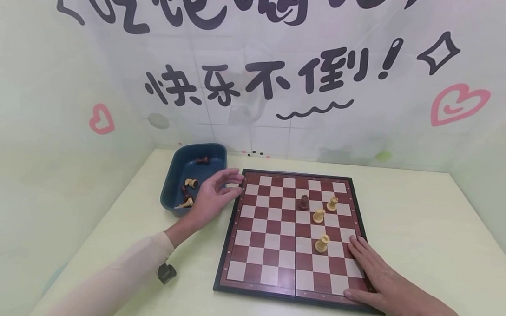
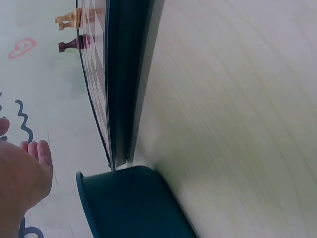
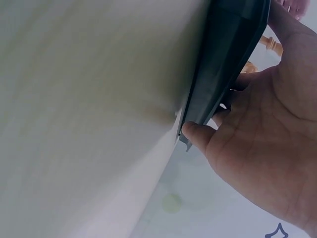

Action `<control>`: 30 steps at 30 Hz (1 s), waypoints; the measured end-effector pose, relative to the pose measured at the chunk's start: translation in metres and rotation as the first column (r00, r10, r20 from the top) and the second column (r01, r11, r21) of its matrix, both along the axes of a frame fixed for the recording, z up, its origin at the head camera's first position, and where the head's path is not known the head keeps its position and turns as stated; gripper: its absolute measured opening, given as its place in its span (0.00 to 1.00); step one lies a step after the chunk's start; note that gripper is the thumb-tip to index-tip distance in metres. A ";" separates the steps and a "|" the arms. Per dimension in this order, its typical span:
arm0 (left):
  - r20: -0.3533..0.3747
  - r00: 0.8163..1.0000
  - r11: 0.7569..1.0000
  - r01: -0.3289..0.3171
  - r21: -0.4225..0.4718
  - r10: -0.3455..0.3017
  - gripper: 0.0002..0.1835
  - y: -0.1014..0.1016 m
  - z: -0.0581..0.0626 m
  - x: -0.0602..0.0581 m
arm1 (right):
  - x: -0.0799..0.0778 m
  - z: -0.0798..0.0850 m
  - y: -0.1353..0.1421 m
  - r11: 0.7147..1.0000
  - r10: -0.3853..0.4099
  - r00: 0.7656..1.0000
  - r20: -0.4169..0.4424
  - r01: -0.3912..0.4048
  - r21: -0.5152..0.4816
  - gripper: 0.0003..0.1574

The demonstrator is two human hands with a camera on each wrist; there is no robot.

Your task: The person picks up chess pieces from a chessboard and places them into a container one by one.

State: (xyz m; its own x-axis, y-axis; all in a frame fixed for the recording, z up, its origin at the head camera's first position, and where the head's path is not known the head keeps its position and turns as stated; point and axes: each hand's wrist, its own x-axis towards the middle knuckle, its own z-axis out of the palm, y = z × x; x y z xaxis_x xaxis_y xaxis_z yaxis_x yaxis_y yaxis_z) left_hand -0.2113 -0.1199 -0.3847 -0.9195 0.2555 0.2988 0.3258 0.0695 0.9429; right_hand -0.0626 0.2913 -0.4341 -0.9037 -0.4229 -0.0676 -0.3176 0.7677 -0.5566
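A chessboard (image 1: 271,240) with red-brown and white squares lies flat on the table. On its right half stand a dark chess piece (image 1: 303,202), a light knight (image 1: 318,216), a light chess piece (image 1: 332,204) and a light rook (image 1: 322,244). My left hand (image 1: 216,194) hovers between the blue bin (image 1: 167,185) and the board's left edge, fingers loosely bent; nothing shows in its grasp. My right hand (image 1: 386,286) rests on the board's right edge, fingers spread over the border squares and thumb near the front corner. From the right wrist, that hand (image 3: 267,134) lies along the dark board side.
Several light and dark chess pieces (image 1: 191,183) lie in the blue bin, left of the board. A small dark object (image 1: 166,273) shows beneath the left sleeve. A wall sheet with printed lettering (image 1: 260,79) hangs behind the pale table (image 1: 434,229).
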 end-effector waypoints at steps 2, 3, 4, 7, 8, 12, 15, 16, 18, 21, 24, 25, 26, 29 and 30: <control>0.006 1.000 1.000 0.015 -0.020 -0.015 0.25 0.005 0.000 0.002 | -0.001 0.001 0.000 1.000 -0.006 1.000 0.007 0.006 0.006 0.62; 0.009 1.000 0.999 0.021 -0.029 -0.021 0.25 0.007 -0.001 0.004 | -0.001 0.001 -0.001 1.000 -0.011 1.000 0.014 0.011 0.009 0.62; 0.011 1.000 0.999 0.029 -0.039 -0.028 0.25 0.009 -0.001 0.006 | -0.001 0.001 -0.001 1.000 -0.014 1.000 0.021 0.014 0.011 0.63; 0.014 0.999 0.997 0.047 -0.061 -0.046 0.25 0.016 -0.002 0.010 | -0.002 0.002 -0.002 1.000 -0.019 0.999 0.034 0.018 0.023 0.63; 0.015 0.998 0.996 0.054 -0.065 -0.053 0.25 0.018 -0.004 0.011 | -0.003 0.002 -0.002 0.999 -0.019 0.999 0.033 0.018 0.030 0.63; 0.022 0.996 0.995 0.083 -0.051 -0.082 0.24 0.028 -0.005 0.015 | -0.004 0.003 -0.003 0.998 -0.015 1.000 0.022 0.013 0.064 0.63; 0.010 0.994 0.994 0.108 -0.029 -0.107 0.23 0.035 -0.005 0.017 | -0.005 0.003 -0.004 0.996 -0.011 1.000 0.017 0.009 0.088 0.63; 0.007 0.993 0.993 0.116 -0.025 -0.116 0.22 0.037 -0.005 0.017 | -0.006 0.004 -0.005 0.996 -0.010 1.000 0.018 0.008 0.093 0.64; 0.002 0.991 0.991 0.133 -0.022 -0.133 0.23 0.041 -0.006 0.017 | -0.006 0.004 -0.005 0.995 -0.012 1.000 0.028 0.009 0.096 0.64; 0.016 0.987 0.987 0.158 -0.016 -0.158 0.23 0.047 -0.008 0.018 | -0.005 0.005 -0.005 0.995 -0.019 0.999 0.037 0.015 0.097 0.64; 0.029 0.984 0.985 0.173 -0.003 -0.173 0.23 0.053 -0.010 0.019 | -0.003 0.004 -0.004 0.995 -0.024 0.999 0.034 0.020 0.100 0.64; 0.032 0.984 0.984 0.176 0.001 -0.176 0.23 0.055 -0.011 0.020 | -0.003 0.003 -0.003 0.995 -0.025 0.999 0.032 0.021 0.102 0.64; 0.035 0.983 0.984 0.178 0.002 -0.178 0.23 0.057 -0.011 0.020 | -0.002 0.003 -0.003 0.995 -0.025 0.999 0.029 0.022 0.102 0.64; 0.039 0.981 0.981 0.192 -0.005 -0.191 0.23 0.062 -0.014 0.021 | -0.001 0.002 -0.003 0.995 -0.027 0.999 0.024 0.025 0.092 0.63; 0.042 0.980 0.981 0.196 -0.009 -0.196 0.23 0.064 -0.015 0.022 | -0.001 0.002 -0.003 0.996 -0.026 0.999 0.022 0.024 0.085 0.63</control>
